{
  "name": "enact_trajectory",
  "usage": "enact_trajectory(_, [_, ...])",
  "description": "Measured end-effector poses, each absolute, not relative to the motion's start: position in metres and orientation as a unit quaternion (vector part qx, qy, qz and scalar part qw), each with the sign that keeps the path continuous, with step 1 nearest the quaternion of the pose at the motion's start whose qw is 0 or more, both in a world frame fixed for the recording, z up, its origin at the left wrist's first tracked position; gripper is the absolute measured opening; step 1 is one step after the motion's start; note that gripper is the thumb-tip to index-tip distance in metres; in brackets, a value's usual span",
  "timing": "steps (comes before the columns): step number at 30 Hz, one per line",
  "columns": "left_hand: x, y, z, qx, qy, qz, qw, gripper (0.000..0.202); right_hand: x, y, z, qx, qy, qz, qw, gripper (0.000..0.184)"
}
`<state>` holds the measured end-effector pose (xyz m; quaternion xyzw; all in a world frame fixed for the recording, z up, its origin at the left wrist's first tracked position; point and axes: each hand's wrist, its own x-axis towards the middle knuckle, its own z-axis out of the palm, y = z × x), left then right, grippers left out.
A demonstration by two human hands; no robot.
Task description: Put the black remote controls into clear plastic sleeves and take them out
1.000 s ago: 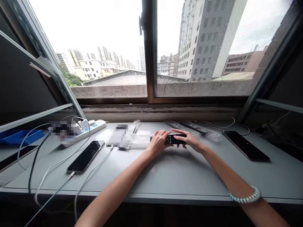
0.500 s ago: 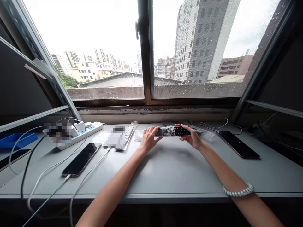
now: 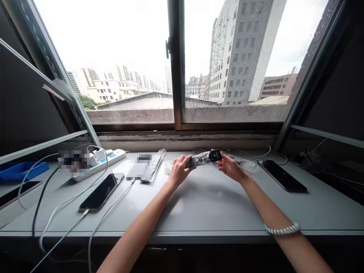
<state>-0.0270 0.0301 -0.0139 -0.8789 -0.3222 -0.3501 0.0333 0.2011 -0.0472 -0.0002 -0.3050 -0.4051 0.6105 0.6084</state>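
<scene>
Over the back of the desk, a black remote control (image 3: 215,155) lies partly inside a clear plastic bag (image 3: 201,159). Its bare right end, with small white markings, sticks out of the bag. My left hand (image 3: 179,169) is closed on the bagged left end, thumb below and fingers on top. At the other end, my right hand (image 3: 231,168) pinches the remote's exposed tip, its thumb side against the edge. The remote tilts slightly, right end higher. Behind my hands lie more clear plastic bags (image 3: 247,163), partly hidden.
On the left are a phone (image 3: 101,192) on a cable, a white power strip (image 3: 113,156), a blue tray (image 3: 22,171) and a flat plastic-wrapped packet (image 3: 153,167). A black phone (image 3: 281,175) rests on the right. The window (image 3: 178,76) stands behind the desk.
Less of the remote now sticks out of the bag; it has slid further in. Its right end has risen a little, and my right hand has shifted to its tip.
</scene>
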Motion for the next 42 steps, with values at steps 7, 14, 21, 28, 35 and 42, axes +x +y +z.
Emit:
enact_trajectory(7, [-0.027, 0.027, -0.012, -0.897, -0.307, -0.31, 0.067, 0.05, 0.204, -0.046, -0.01, -0.38, -0.458, 0.593, 0.542, 0.039])
enact_trajectory(14, [-0.02, 0.016, -0.013, -0.917, -0.283, -0.278, 0.045, 0.049, 0.196, -0.046, -0.012, -0.442, -0.542, 0.546, 0.46, 0.038])
enact_trajectory(21, [-0.011, 0.0, -0.011, -0.937, -0.256, -0.239, 0.012, 0.05, 0.189, -0.047, -0.013, -0.503, -0.585, 0.498, 0.395, 0.046])
enact_trajectory(28, [-0.009, -0.001, -0.01, -0.946, -0.232, -0.225, -0.006, 0.048, 0.189, -0.043, -0.017, -0.543, -0.596, 0.401, 0.435, 0.033])
enact_trajectory(35, [-0.012, 0.008, -0.004, -0.925, -0.293, -0.24, 0.008, 0.041, 0.192, -0.043, -0.009, -0.511, -0.545, 0.413, 0.521, 0.038])
enact_trajectory(42, [-0.016, 0.013, -0.011, -0.923, -0.296, -0.247, 0.01, 0.043, 0.194, -0.046, -0.005, -0.47, -0.491, 0.552, 0.484, 0.053])
